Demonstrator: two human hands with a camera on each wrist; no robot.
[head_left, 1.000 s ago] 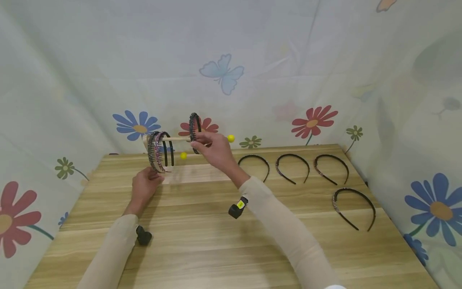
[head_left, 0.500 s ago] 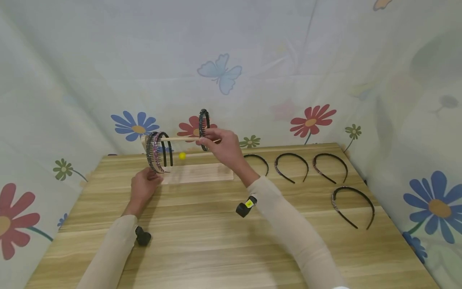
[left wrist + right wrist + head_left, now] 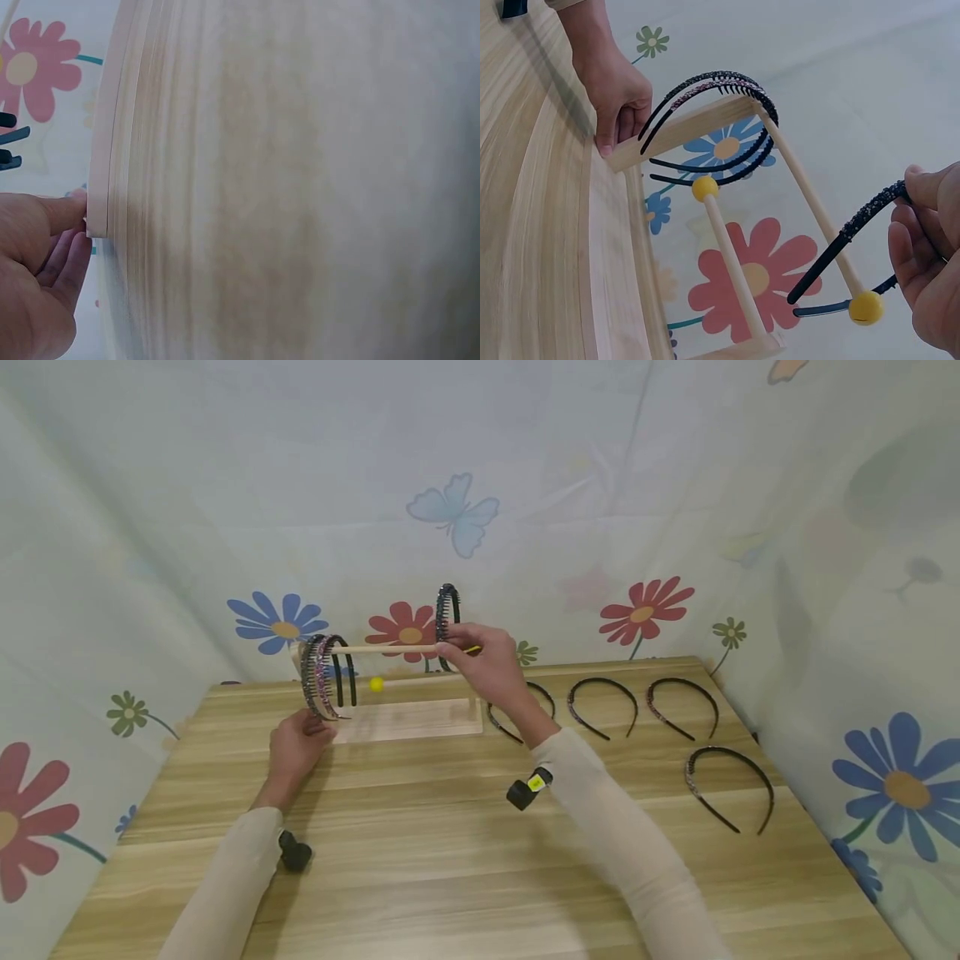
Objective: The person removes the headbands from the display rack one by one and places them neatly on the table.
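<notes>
A wooden headband stand [image 3: 408,720] is on the table, its rods tipped with yellow balls [image 3: 866,307]. My left hand [image 3: 296,747] grips the left end of its base, thumb and fingertips at the edge in the left wrist view. My right hand [image 3: 491,664] pinches a black, sparkly toothed headband [image 3: 874,210] at its curved top. In the right wrist view that headband loops around the upper rod [image 3: 810,187] close to the ball. Two other headbands, one dark [image 3: 309,677] and one pinkish [image 3: 324,672], hang at the rod's left end by the upright.
Several black headbands lie on the right of the table: one partly behind my right wrist, others along the back [image 3: 600,679], one nearer the front [image 3: 693,777]. A flowered curtain [image 3: 540,460] stands close behind the table [image 3: 420,843].
My right hand and its headband have slid rightward along the upper rod to the ball end, apart from the two hanging headbands. My left hand stays at the base.
</notes>
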